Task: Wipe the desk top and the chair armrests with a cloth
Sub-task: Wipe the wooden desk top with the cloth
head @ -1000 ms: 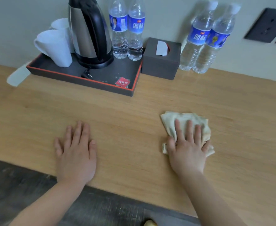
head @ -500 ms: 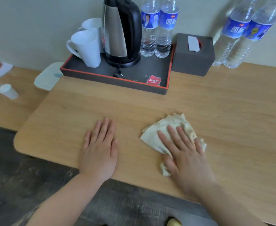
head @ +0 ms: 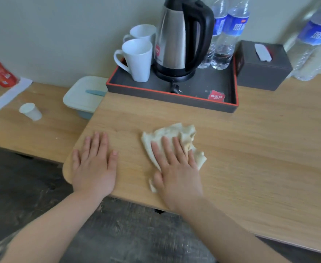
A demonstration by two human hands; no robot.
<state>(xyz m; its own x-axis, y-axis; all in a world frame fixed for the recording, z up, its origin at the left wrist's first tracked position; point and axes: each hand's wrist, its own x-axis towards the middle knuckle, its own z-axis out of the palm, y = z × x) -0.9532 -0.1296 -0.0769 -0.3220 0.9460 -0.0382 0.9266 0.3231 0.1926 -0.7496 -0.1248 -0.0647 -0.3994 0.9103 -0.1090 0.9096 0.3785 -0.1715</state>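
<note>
A crumpled cream cloth [head: 176, 133] lies on the light wooden desk top [head: 250, 149], near its front left part. My right hand [head: 174, 168] presses flat on the cloth, fingers spread and pointing away from me. My left hand [head: 94, 164] rests palm down on the bare wood beside the desk's rounded front left corner, holding nothing. No chair or armrest is in view.
A dark tray [head: 174, 97] at the back holds a kettle [head: 182, 38], two white mugs [head: 136, 59] and water bottles [head: 226, 33]. A tissue box [head: 264, 67] stands right of it. A lower wooden surface at left carries a lidded box [head: 83, 95], a paper cup [head: 30, 111] and a red packet [head: 0, 73].
My right hand has slid the cloth leftward across the desk toward the left hand. The view has swung left, revealing the desk's left corner and the lower surface.
</note>
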